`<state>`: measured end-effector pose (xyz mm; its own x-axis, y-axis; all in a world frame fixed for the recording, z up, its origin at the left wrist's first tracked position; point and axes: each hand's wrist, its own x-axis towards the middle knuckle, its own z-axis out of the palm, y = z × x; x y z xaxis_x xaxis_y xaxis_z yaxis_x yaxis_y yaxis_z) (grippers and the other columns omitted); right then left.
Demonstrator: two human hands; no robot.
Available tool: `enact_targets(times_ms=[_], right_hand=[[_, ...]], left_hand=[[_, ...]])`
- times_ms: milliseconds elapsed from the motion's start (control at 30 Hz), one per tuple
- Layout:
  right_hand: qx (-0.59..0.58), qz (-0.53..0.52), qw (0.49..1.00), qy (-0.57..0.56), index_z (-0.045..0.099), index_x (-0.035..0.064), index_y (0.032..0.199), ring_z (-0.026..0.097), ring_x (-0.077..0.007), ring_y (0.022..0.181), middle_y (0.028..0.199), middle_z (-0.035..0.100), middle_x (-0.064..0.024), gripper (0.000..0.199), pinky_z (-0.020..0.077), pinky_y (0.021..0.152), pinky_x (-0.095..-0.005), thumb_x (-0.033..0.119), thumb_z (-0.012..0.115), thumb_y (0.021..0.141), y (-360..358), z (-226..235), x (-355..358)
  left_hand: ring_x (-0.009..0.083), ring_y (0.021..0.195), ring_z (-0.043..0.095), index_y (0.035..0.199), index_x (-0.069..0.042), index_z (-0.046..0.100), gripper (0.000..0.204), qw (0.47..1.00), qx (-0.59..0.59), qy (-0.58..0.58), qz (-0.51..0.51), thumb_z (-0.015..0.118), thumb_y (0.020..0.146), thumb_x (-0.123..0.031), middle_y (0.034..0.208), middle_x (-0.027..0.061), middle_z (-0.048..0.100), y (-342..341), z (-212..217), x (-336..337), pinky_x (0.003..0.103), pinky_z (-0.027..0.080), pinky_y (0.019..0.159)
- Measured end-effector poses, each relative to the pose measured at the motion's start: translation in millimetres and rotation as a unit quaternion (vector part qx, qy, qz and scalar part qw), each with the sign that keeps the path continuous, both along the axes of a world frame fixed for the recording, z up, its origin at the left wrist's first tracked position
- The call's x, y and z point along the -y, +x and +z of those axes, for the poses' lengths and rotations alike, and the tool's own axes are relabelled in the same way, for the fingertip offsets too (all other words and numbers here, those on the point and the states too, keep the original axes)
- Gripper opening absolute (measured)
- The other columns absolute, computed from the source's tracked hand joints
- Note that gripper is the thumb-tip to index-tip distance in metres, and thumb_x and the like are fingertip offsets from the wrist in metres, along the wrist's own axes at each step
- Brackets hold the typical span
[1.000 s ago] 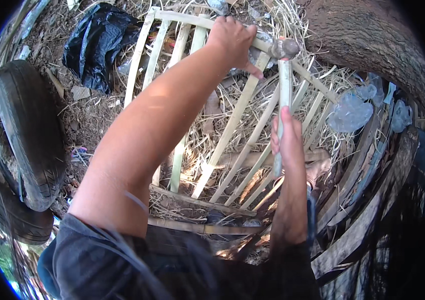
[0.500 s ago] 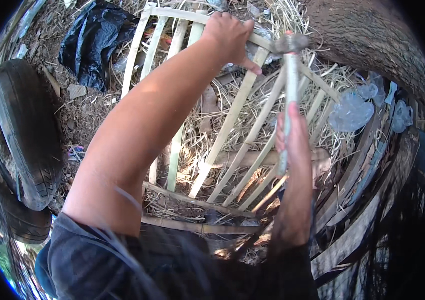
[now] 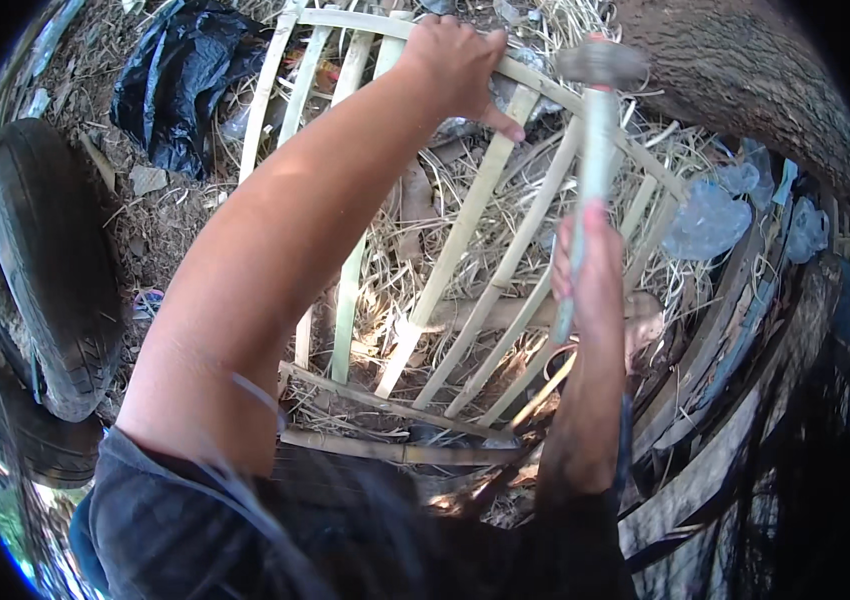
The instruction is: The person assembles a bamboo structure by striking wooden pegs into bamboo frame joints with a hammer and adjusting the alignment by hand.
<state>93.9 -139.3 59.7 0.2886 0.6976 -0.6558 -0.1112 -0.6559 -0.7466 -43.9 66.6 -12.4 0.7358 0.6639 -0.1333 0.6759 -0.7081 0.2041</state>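
Observation:
A frame of split bamboo slats (image 3: pixel 459 253) lies on the ground in front of me, its slats running between a far rail (image 3: pixel 358 20) and a near rail (image 3: pixel 392 405). At the far rail my left hand (image 3: pixel 453 68) is closed over the strip, its thumb resting by the top of one slat. My right hand (image 3: pixel 588 255) is wrapped round the pale handle of a hammer (image 3: pixel 597 140). The hammer's head, blurred, is raised above the right part of the far rail. My left forearm hides several slats.
Old tyres (image 3: pixel 45 260) stand at the left, near a black plastic bag (image 3: pixel 180 95). A thick tree trunk (image 3: pixel 745 75) lies at the far right, with clear plastic bags (image 3: pixel 707 220) below it. A short log (image 3: pixel 490 314) lies beneath the slats among bamboo shavings.
The hammer has shifted slightly right and its head slightly up in the picture, with my right hand still round the handle. My left hand stays at the far rail.

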Motion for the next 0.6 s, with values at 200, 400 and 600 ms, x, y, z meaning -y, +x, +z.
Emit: enact_targets(times_ms=[200, 400, 600], right_hand=[[-0.080, -0.056, 0.993, 0.062, 0.047, 0.0076, 0.072, 0.040, -0.0096, 0.037, 0.050, 0.041, 0.0009, 0.055, 0.0329, 0.036, -0.0243, 0.054, 0.038, 0.100, 4, 25, 5], [0.060, 0.014, 0.997, -0.039, 0.047, 0.0079, 0.074, 0.037, -0.0083, 0.035, 0.048, 0.039, 0.0012, 0.055, 0.0307, 0.034, -0.0242, 0.054, 0.036, 0.101, -3, 21, 5], [0.058, -0.050, 0.996, -0.041, 0.050, 0.0054, 0.075, 0.040, -0.0083, 0.038, 0.049, 0.042, -0.0005, 0.057, 0.0307, 0.036, -0.0236, 0.055, 0.035, 0.101, 1, 83, 61]], left_hand=[[0.0329, 0.092, 0.068, 0.105, -0.001, 0.054, 0.110, 1.000, -0.019, 0.014, 0.003, 0.059, 0.046, -0.094, 0.084, 0.0151, 0.068, -1, 2, -2, 0.040, 0.052, 0.083], [0.0321, 0.088, 0.069, 0.108, -0.002, 0.056, 0.109, 0.999, 0.004, 0.044, 0.009, 0.061, 0.047, -0.092, 0.085, 0.0148, 0.068, -2, -4, 4, 0.040, 0.051, 0.084], [0.0230, 0.071, 0.068, 0.087, -0.005, 0.065, 0.084, 0.995, 0.079, 0.062, -0.023, 0.065, 0.057, -0.084, 0.067, 0.0080, 0.065, -7, 38, 2, 0.040, 0.051, 0.077]])
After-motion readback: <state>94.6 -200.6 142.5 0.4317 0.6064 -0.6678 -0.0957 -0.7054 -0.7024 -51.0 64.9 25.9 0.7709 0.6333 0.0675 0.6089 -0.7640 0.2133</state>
